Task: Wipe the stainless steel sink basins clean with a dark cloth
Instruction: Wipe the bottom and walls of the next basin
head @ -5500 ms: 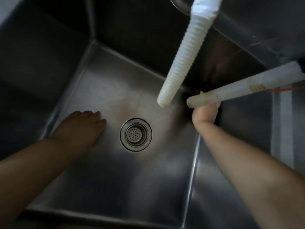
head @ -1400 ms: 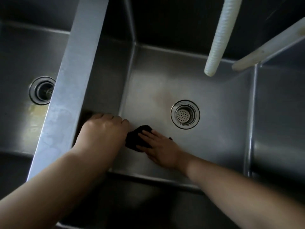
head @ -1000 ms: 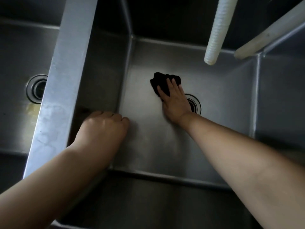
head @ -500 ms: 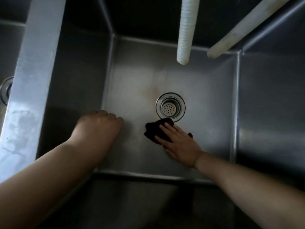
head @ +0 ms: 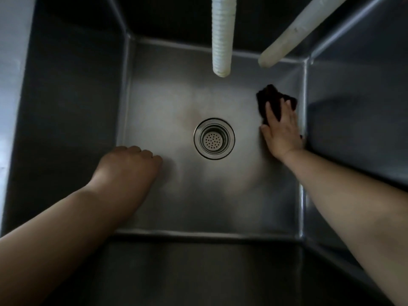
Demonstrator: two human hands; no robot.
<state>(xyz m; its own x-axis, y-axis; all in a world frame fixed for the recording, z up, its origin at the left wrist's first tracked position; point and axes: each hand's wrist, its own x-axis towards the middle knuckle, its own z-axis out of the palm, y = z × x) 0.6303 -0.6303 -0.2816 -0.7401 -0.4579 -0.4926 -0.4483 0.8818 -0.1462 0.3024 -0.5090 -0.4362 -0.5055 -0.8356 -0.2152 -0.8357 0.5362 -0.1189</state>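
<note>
I look straight down into a stainless steel sink basin (head: 181,202) with a round strainer drain (head: 214,139) in the middle of its floor. A dark cloth (head: 270,100) lies on the floor near the far right corner. My right hand (head: 281,131) presses flat on it with straight fingers, beside the right wall. My left hand (head: 130,166) rests on the basin floor at the near left, its fingers bent down against the steel and holding nothing.
A white ribbed hose (head: 221,36) hangs over the back of the basin. A smooth pale pipe (head: 293,32) slants in from the upper right. Steel walls rise on all sides; a flat steel divider rim (head: 13,62) runs along the left.
My right hand has slid the cloth from just in front of the drain to the far right corner. The view has shifted right; the left hand stays put.
</note>
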